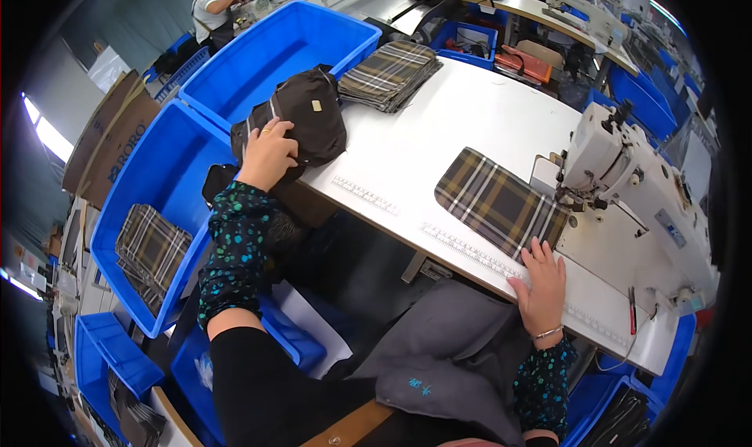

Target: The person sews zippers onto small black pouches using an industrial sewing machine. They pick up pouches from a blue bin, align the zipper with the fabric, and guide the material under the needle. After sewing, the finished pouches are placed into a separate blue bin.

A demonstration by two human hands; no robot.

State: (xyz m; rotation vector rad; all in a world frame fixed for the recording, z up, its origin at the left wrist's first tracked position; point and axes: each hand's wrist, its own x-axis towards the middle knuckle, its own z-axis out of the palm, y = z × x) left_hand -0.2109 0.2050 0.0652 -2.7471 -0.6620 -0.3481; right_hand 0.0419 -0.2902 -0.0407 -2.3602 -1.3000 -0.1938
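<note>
My left hand [268, 153] reaches to the table's left end, fingers curled onto a pile of dark brown fabric pieces [312, 126] with a small pale tag on top. My right hand [539, 290] is open, fingertips at the front edge of a flat plaid fabric piece [489, 196], beside the white sewing machine [607, 173]. A neat stack of plaid pieces [385, 67] sits behind the dark pile on the white table [423, 122]. A red-and-black tool [632, 310] lies near the table's right front.
Blue bins [274, 43] line the left, one [149, 165] holding plaid pieces; others sit below and right. A cardboard sheet [110, 141] stands at the left. A masked person [215, 12] works at the back. Further machines and tables [517, 0] stand behind.
</note>
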